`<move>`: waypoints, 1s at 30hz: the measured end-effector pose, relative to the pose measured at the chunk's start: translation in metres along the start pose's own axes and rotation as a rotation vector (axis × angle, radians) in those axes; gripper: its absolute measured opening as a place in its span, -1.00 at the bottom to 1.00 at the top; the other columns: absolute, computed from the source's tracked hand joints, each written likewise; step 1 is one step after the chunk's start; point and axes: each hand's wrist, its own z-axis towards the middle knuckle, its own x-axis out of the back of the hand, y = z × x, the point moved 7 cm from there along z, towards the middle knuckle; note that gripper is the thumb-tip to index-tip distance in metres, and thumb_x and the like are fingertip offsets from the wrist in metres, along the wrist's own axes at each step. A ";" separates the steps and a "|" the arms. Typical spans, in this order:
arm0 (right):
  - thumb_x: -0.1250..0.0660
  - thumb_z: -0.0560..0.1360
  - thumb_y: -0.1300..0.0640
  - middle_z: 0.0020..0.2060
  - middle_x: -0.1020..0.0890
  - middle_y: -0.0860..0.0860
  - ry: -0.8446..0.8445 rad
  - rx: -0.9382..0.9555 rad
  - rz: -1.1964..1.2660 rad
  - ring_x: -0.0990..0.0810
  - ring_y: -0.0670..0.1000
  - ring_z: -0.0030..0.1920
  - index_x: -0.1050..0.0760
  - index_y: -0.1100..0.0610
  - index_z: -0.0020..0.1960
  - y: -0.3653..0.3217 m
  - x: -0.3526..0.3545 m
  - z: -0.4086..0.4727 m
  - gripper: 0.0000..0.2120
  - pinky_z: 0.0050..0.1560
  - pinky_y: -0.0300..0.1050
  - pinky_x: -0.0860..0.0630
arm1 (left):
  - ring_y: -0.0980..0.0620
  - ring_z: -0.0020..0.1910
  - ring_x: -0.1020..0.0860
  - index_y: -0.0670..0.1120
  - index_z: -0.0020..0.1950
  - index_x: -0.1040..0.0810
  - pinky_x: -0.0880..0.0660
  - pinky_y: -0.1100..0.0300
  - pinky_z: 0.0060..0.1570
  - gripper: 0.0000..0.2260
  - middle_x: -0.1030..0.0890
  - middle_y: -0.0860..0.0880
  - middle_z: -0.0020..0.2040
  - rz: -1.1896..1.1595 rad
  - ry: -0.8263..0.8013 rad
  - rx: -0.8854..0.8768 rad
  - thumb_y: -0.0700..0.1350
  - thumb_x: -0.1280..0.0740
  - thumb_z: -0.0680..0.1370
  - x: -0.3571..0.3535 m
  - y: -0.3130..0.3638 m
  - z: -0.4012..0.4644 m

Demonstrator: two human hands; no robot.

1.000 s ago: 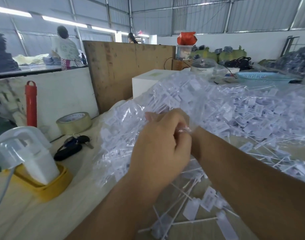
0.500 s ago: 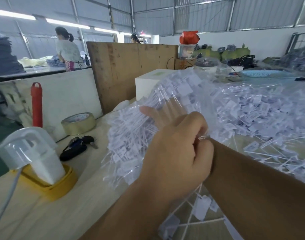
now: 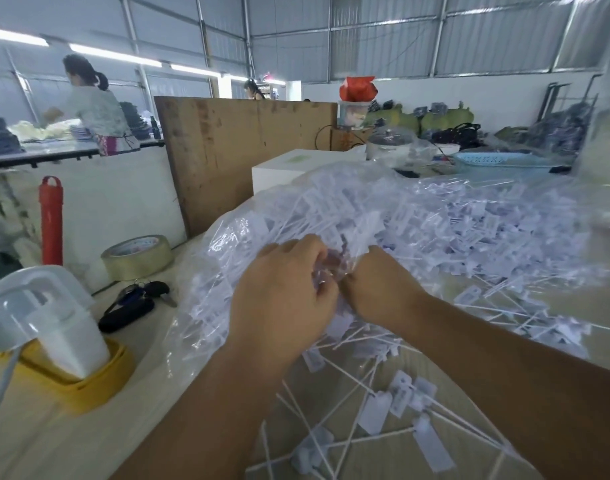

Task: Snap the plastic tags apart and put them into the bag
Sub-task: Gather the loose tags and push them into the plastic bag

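Over the table [image 3: 54, 441], both my hands meet at the near edge of the bag [image 3: 234, 258], a clear one bulging with white tags [image 3: 476, 230]. My left hand [image 3: 282, 299] has its fingers curled in, bunching the plastic film between fingers and palm. My right hand [image 3: 376, 289] is curled too, knuckles touching the left, and pinches the same crumpled film; I cannot tell whether a tag sits inside either grip. Most of the tags lie heaped inside the bag, which spreads from the middle of the table off to the right. More tags with long thin stems lie under my forearms, crossing one another; whether these are under film or loose on the table I cannot tell.

At my left stands a white device [image 3: 44, 323] in a yellow tray [image 3: 89, 386], with a cable running off its near side. Beyond it lie dark keys [image 3: 137, 303], and just past them a roll of tape [image 3: 137, 256] lying flat. A red tube [image 3: 50, 220] stands upright near the table's left edge. A brown board [image 3: 241, 157] stands behind the bag, with a white box [image 3: 282, 168] beside it. Farther off, a person [image 3: 95, 112] stands at another table.
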 end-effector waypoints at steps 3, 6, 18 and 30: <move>-0.10 0.61 0.08 -0.37 -0.36 0.01 -0.151 -0.182 0.127 -0.58 0.17 -0.13 -0.56 0.12 0.02 0.014 -0.010 -0.011 -0.74 -0.24 -0.10 -0.36 | 0.03 -0.17 -0.48 0.01 0.00 -0.52 -0.41 0.14 -0.29 -0.89 -0.48 0.12 -0.24 0.056 -0.043 0.056 -0.04 -0.37 0.50 -0.006 -0.010 -0.001; -0.12 0.62 0.04 -0.43 -0.28 -0.07 -0.041 -0.169 0.098 -0.58 0.16 -0.22 -0.54 0.07 -0.05 0.019 -0.004 -0.021 -0.76 -0.29 -0.09 -0.39 | 0.02 -0.24 -0.44 0.01 -0.11 -0.41 -0.26 0.18 -0.41 -0.89 -0.39 0.12 -0.33 0.119 -0.067 0.097 -0.14 -0.33 0.52 -0.011 -0.018 -0.002; -0.22 0.55 0.03 -0.18 -0.62 0.02 -0.193 -0.065 0.467 -0.61 0.00 -0.13 -0.56 0.09 0.04 0.011 -0.014 -0.017 -0.80 -0.08 -0.05 -0.56 | -0.02 -0.24 -0.39 -0.05 -0.14 -0.41 -0.24 0.14 -0.31 -0.91 -0.37 0.09 -0.33 0.114 -0.116 0.067 -0.10 -0.31 0.45 -0.021 -0.012 -0.007; -0.19 0.38 -0.46 0.00 -0.45 -0.15 -0.235 0.085 0.317 -0.46 -0.16 0.01 -0.40 -0.03 0.30 -0.006 0.001 -0.090 -0.33 -0.08 -0.14 -0.46 | -0.08 0.11 -0.47 0.09 0.29 -0.47 -0.40 0.02 0.13 -0.65 -0.49 0.00 0.13 0.311 -0.352 0.099 -0.09 -0.30 0.50 0.003 -0.001 -0.001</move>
